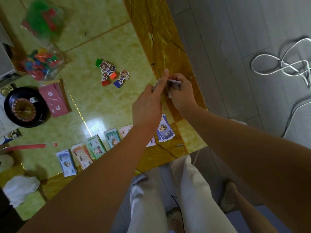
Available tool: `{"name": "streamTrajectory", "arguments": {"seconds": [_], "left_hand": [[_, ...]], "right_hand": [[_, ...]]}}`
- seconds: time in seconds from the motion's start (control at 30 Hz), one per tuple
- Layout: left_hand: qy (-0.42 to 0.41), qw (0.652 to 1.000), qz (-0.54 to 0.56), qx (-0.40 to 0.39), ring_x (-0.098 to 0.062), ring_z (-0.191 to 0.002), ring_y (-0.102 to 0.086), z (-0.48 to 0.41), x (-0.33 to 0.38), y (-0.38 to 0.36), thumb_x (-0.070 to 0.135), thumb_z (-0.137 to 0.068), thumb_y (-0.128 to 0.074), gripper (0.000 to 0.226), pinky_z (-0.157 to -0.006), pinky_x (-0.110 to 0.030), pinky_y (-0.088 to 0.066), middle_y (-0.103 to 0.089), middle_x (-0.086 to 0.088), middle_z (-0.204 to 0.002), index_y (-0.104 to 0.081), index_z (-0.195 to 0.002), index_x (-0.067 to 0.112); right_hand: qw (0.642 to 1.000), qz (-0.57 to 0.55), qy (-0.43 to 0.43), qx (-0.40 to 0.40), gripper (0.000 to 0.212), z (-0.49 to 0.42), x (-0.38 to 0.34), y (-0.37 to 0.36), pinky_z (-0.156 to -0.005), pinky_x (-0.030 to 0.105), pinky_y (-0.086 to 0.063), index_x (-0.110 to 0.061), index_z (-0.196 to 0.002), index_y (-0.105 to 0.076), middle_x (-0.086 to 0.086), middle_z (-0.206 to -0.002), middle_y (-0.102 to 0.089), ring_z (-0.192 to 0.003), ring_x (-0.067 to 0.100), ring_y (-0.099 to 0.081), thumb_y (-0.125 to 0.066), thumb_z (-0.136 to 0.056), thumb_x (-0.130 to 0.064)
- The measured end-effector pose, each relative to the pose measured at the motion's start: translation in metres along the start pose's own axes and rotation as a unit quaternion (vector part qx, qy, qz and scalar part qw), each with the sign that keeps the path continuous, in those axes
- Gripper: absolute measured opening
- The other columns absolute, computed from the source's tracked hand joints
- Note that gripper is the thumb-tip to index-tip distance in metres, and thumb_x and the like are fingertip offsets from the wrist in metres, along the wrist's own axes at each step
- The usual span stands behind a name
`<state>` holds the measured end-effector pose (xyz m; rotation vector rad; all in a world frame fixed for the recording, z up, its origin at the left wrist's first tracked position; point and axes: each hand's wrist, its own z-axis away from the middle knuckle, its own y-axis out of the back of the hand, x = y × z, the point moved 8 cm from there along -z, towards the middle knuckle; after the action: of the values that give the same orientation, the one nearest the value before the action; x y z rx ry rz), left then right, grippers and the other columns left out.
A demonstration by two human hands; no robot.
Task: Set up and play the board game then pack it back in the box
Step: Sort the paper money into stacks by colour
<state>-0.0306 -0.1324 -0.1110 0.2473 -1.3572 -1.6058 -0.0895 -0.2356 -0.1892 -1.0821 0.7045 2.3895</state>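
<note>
My right hand (180, 93) grips a small stack of play-money notes (175, 83) above the table's right edge. My left hand (149, 101) pinches one end of that stack, index finger pointing up. Several piles of play money lie in a row near the front edge: a blue pile (66, 162), an orange pile (81, 155), a green pile (96, 146), a teal pile (112, 137) and a purple pile (165, 130). Cardboard character pawns (111, 74) on coloured bases lie in the middle of the table. A black roulette wheel (25, 107) sits at the left, beside a pink card deck (54, 100).
Two clear bags of coloured plastic pieces lie at the back left, one green and red (42, 20), one mixed (42, 63). A red stick (30, 146) lies near the front left. White cables (282, 64) coil on the grey floor to the right. My legs show below the table (104, 39).
</note>
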Motion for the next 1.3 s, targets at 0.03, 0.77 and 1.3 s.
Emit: {"name": "streamTrajectory", "arguments": {"seconds": [0.03, 0.77, 1.3], "left_hand": [[-0.001, 1.000, 0.005, -0.004, -0.023, -0.061, -0.043, 0.001, 0.000, -0.001, 0.001, -0.089, -0.045, 0.081, -0.049, -0.035, -0.032, -0.039, -0.003, -0.087, -0.010, -0.151, 0.041], [0.051, 0.998, 0.046, -0.014, -0.020, -0.077, -0.054, -0.002, -0.002, -0.010, 0.007, -0.095, -0.045, 0.078, -0.059, -0.032, -0.036, -0.056, -0.007, -0.115, 0.000, -0.153, 0.031], [0.095, 0.978, 0.161, -0.093, -0.022, -0.068, -0.054, -0.005, 0.000, -0.017, 0.003, -0.093, -0.042, 0.066, -0.059, -0.033, -0.041, -0.061, -0.008, -0.088, -0.028, -0.149, 0.034]], "right_hand": [[1.000, 0.005, 0.004, -0.001, 0.031, -0.001, 0.000, 0.000, -0.086, 0.064, -0.046, -0.049, -0.076, -0.060, -0.015, -0.074, -0.063, -0.080, 0.026, -0.060, -0.047, -0.073, -0.021], [0.996, 0.082, 0.017, 0.020, 0.026, -0.003, 0.003, 0.011, -0.088, 0.052, -0.044, -0.031, -0.101, -0.055, 0.012, -0.100, -0.059, -0.091, 0.030, -0.055, -0.043, -0.081, -0.041], [0.996, -0.091, -0.020, 0.003, 0.033, 0.016, -0.027, 0.020, -0.092, 0.048, -0.049, -0.021, -0.126, -0.051, 0.012, -0.111, -0.063, -0.106, 0.035, -0.060, -0.040, -0.098, -0.006]]}}
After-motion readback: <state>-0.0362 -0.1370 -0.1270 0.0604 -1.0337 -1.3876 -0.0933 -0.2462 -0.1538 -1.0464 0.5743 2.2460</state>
